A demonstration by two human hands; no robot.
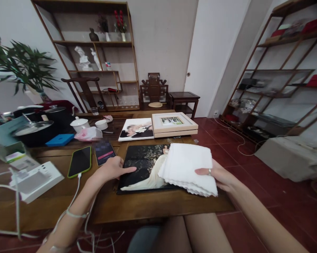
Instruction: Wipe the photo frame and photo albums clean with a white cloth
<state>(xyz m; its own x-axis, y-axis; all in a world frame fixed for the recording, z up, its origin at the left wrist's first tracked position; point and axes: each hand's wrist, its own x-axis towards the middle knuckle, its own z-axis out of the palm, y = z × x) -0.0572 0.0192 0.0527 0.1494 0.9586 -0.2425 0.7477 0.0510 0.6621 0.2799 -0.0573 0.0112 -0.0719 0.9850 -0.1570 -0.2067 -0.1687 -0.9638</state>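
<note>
A dark wedding photo [142, 168], showing a long pale gown, lies flat on the wooden table in front of me. My left hand [112, 170] is at its left edge, with the thumb laid over the picture and the other fingers bent by the edge, partly hidden. A folded white cloth [190, 165] covers the photo's right part and hangs past it. My right hand [217, 175] grips the cloth's right side, thumb on top and fingers underneath; a ring shows on it.
Behind the photo lie another photo print [137, 129] and stacked light-wood frames [175, 123]. On the left are a phone [105, 153], a green-edged phone [80, 161] with a white cable, an opened white box [39, 182], a blue box [60, 140], a pan [33, 131] and a white teapot [79, 124].
</note>
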